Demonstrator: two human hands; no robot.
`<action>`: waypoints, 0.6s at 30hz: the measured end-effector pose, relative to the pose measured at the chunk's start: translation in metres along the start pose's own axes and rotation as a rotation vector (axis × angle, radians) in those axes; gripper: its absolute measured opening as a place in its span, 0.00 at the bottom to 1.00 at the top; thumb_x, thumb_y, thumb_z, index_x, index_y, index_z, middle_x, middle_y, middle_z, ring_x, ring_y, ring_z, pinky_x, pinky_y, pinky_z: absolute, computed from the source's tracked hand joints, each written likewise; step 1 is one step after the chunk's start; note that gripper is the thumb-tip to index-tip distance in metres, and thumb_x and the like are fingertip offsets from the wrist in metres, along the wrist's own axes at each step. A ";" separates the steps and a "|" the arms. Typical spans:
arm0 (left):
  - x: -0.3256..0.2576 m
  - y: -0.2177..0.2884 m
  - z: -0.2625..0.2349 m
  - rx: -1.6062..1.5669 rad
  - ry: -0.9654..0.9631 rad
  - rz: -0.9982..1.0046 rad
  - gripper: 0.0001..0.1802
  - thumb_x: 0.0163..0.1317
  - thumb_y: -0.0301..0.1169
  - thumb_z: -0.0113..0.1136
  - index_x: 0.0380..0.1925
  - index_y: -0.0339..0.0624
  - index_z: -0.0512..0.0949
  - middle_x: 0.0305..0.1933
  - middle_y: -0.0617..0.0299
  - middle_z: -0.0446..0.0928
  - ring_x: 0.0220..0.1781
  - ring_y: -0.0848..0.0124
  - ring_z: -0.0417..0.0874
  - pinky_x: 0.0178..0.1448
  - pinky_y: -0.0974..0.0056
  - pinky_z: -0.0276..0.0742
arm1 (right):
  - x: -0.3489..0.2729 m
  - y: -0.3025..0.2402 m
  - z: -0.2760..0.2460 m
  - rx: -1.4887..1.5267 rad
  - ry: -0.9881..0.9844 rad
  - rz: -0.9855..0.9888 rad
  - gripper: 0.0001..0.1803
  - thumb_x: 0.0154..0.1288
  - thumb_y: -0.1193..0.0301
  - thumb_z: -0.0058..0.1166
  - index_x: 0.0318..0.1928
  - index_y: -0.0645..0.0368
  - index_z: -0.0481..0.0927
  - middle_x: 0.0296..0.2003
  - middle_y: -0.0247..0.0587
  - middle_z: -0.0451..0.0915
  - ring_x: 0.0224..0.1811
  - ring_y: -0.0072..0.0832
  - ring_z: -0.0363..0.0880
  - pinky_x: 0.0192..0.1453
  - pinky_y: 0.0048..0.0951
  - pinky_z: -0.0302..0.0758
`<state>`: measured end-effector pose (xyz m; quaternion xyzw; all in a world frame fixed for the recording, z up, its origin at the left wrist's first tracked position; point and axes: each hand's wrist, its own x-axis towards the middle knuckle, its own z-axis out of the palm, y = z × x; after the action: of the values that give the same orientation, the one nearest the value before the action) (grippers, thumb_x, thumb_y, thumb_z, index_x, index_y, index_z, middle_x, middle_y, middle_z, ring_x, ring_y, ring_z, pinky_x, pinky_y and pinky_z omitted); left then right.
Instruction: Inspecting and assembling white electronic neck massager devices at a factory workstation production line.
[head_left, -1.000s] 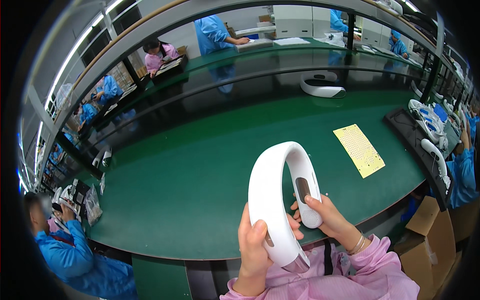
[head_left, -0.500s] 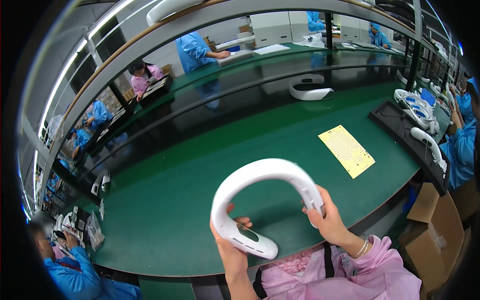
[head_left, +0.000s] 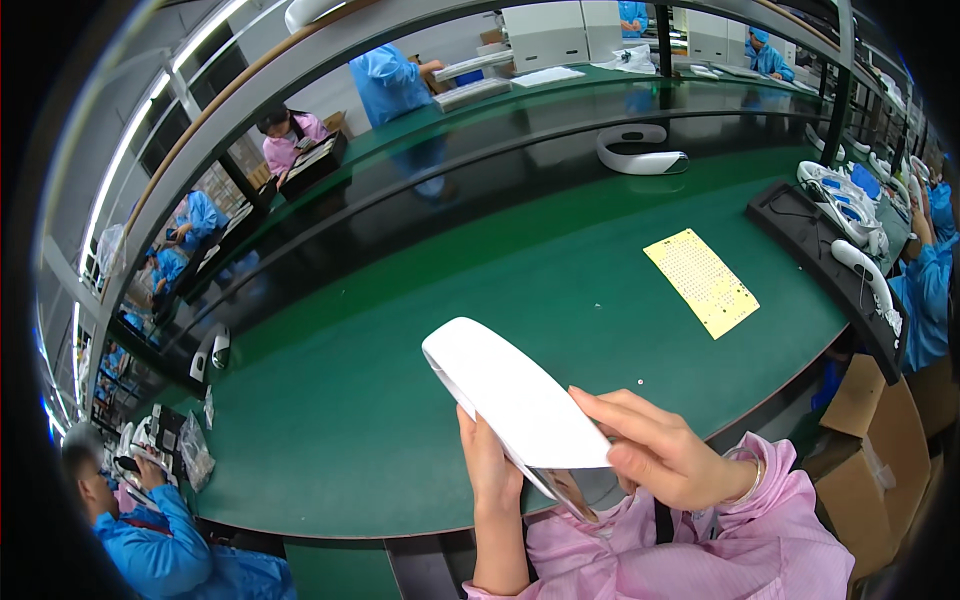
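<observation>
A white U-shaped neck fan (head_left: 515, 400) is held up over the near edge of the green worktable, turned so its broad smooth outer side faces me. A dark glossy panel shows at its near end. My left hand (head_left: 490, 465) grips it from the left and below, the fingers partly hidden behind it. On the right side, my right hand (head_left: 655, 450) pinches the near end, thumb and fingers against the white shell. The fan's other arm is out of sight behind the side facing me.
A yellow sheet with a printed grid (head_left: 702, 283) lies right on the green worktable (head_left: 400, 400). Another neck fan (head_left: 645, 162) rests farther back. A black tray (head_left: 815, 260) with white parts stands at the right edge, above an open carton (head_left: 865, 440). Co-workers sit at both sides.
The neck fan has been turned from an open arch facing me to its outer side. My right hand has moved down to its near end. The view has shifted slightly.
</observation>
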<state>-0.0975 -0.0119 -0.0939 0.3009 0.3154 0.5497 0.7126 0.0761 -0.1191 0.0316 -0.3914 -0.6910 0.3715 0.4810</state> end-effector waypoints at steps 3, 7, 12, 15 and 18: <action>-0.008 0.008 0.011 -0.001 -0.039 -0.090 0.19 0.71 0.34 0.42 0.59 0.40 0.59 0.53 0.54 0.70 0.53 0.67 0.75 0.53 0.62 0.78 | 0.011 0.007 -0.005 -0.315 0.052 -0.228 0.29 0.60 0.76 0.53 0.63 0.61 0.65 0.58 0.53 0.65 0.59 0.41 0.67 0.63 0.41 0.64; -0.026 0.030 0.020 0.242 -0.291 -0.169 0.30 0.72 0.44 0.37 0.69 0.43 0.48 0.64 0.52 0.60 0.53 0.60 0.76 0.46 0.56 0.81 | 0.034 0.019 -0.024 -0.665 0.123 -0.488 0.24 0.48 0.78 0.60 0.50 0.56 0.76 0.55 0.49 0.70 0.58 0.45 0.71 0.67 0.55 0.58; -0.033 0.054 -0.028 0.172 -0.590 -0.119 0.40 0.56 0.52 0.53 0.62 0.37 0.60 0.68 0.49 0.54 0.57 0.53 0.73 0.51 0.54 0.78 | 0.027 0.055 -0.034 -0.359 0.464 -0.165 0.18 0.49 0.82 0.59 0.42 0.63 0.71 0.35 0.41 0.74 0.38 0.28 0.75 0.47 0.26 0.72; -0.042 0.063 -0.021 0.525 -0.405 0.147 0.47 0.33 0.36 0.79 0.55 0.33 0.66 0.59 0.45 0.67 0.59 0.57 0.72 0.58 0.55 0.72 | 0.023 0.057 -0.024 -0.043 0.452 0.078 0.21 0.52 0.81 0.61 0.46 0.62 0.67 0.36 0.32 0.74 0.38 0.16 0.72 0.42 0.20 0.70; -0.041 0.057 -0.015 0.572 -0.199 0.348 0.45 0.36 0.32 0.75 0.56 0.33 0.64 0.54 0.49 0.68 0.57 0.61 0.71 0.57 0.58 0.71 | 0.024 0.057 -0.020 0.024 0.532 0.096 0.22 0.54 0.80 0.60 0.48 0.62 0.67 0.35 0.33 0.75 0.38 0.16 0.73 0.41 0.20 0.71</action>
<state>-0.1509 -0.0383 -0.0545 0.5899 0.3295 0.5203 0.5222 0.1005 -0.0710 -0.0054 -0.5020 -0.5167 0.2861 0.6318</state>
